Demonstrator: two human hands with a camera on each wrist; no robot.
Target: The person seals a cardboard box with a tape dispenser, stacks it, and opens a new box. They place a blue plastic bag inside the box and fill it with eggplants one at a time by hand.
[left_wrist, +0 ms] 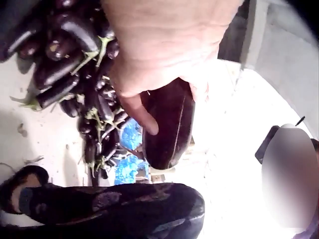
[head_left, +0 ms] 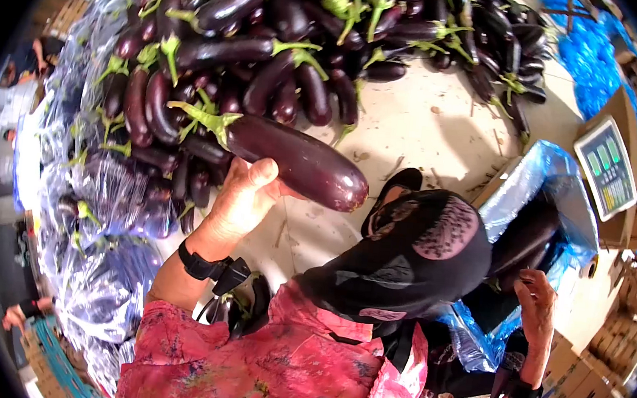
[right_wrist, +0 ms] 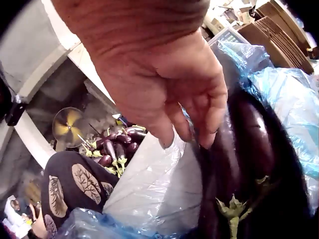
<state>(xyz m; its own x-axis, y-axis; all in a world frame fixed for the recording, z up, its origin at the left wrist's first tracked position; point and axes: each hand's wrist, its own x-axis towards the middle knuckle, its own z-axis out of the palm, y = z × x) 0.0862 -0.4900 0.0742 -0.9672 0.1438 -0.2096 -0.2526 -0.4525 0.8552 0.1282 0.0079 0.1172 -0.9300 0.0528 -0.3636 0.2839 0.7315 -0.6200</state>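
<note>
My left hand (head_left: pixel 241 203) grips a large, dark purple eggplant (head_left: pixel 299 159) from below, thumb on one side and fingers on the other. Its green stem points left toward the heap, and its round end points right. In the left wrist view the same eggplant (left_wrist: pixel 169 127) hangs below the palm. My right hand (head_left: pixel 536 305) is at the near edge of a box lined with a blue plastic bag (head_left: pixel 538 161). Its fingers hang loosely curled with nothing between them. Inside that bag lie several eggplants (right_wrist: pixel 249 134), right below those fingers in the right wrist view.
A big heap of eggplants (head_left: pixel 288 22) spreads across the far side of the pale floor (head_left: pixel 425 106). Clear plastic wrap (head_left: pixel 116 257) covers the left side. A digital scale display (head_left: pixel 607 167) stands beyond the lined box, with stacked cardboard (head_left: pixel 626 317) at right. My knee (head_left: pixel 435 247) lies between the hands.
</note>
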